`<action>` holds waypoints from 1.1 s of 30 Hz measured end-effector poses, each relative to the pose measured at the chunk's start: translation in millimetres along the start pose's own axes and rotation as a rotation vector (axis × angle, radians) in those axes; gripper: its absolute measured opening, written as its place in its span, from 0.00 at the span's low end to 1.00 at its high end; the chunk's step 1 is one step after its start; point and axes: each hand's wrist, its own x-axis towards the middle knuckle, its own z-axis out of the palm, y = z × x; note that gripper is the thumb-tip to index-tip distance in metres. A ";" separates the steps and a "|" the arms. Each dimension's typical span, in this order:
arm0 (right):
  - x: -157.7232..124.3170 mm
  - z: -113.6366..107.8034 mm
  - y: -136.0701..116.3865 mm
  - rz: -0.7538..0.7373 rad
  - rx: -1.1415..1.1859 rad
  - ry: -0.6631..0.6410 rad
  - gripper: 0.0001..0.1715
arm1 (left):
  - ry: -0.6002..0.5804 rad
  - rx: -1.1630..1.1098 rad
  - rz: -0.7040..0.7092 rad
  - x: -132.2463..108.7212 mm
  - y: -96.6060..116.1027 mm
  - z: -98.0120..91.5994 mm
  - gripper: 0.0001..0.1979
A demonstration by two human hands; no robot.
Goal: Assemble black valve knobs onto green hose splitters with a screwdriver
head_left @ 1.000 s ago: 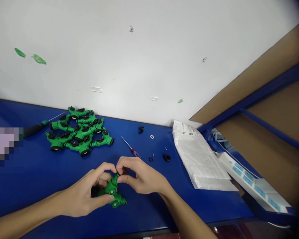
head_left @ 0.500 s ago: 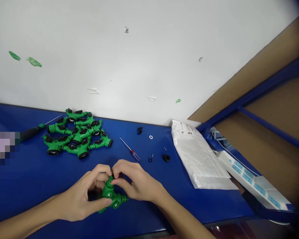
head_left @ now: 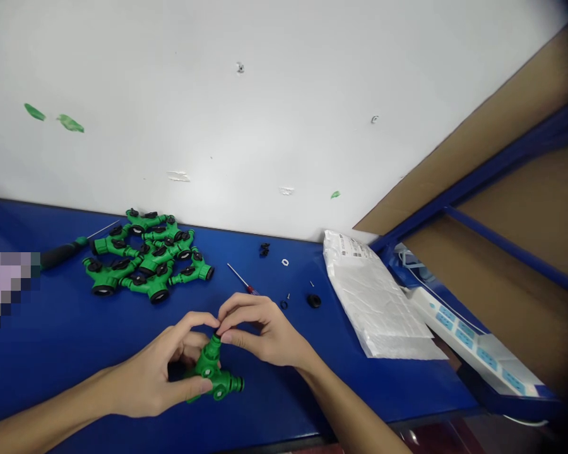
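My left hand (head_left: 146, 372) is curled around the green plastic three-way hose connector (head_left: 213, 369), with its thumb lying across the lower body and its fingers behind. My right hand (head_left: 265, 334) is partly closed, pinching the connector's upper branch between thumb and fingertips; at that pinch I cannot tell whether a small part is also held. The connector sits between both hands, near me on the blue workbench (head_left: 76, 353), though I cannot tell whether it touches the surface. Farther left lies a heap of assembled green connectors (head_left: 146, 265), with a black-handled screwdriver (head_left: 61, 254) just beside it. Directly beyond my right hand are a small red-handled screwdriver (head_left: 246, 284), black plastic bits (head_left: 264, 250), a white washer (head_left: 284, 262), a tiny screw (head_left: 288, 296), a small black ring (head_left: 283, 304) and a larger black rubber ring (head_left: 314, 301). To the right lie a white plastic packet (head_left: 378, 302) and, lower down, a white power strip with blue panels (head_left: 468, 340).
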 end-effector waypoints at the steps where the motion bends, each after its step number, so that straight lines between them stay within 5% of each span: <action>1: 0.0 1.0 0.2 0.000 0.007 0.012 0.07 | 0.001 -0.010 -0.005 -0.1 0.5 0.1 0.26; 7: -0.9 5.6 1.8 0.070 0.059 0.085 0.11 | 0.027 -0.057 -0.055 -0.6 3.7 0.5 0.22; 19: -1.6 3.2 0.4 0.133 0.154 0.003 0.12 | -0.018 -0.011 0.011 -0.5 4.1 2.1 0.17; 27: -1.8 -3.2 -4.1 0.271 0.247 -0.146 0.18 | -0.003 -0.029 -0.004 1.2 10.5 8.6 0.18; 33: 2.6 -4.8 -5.5 0.198 0.051 -0.252 0.17 | -0.036 -0.011 -0.020 5.1 11.8 7.2 0.19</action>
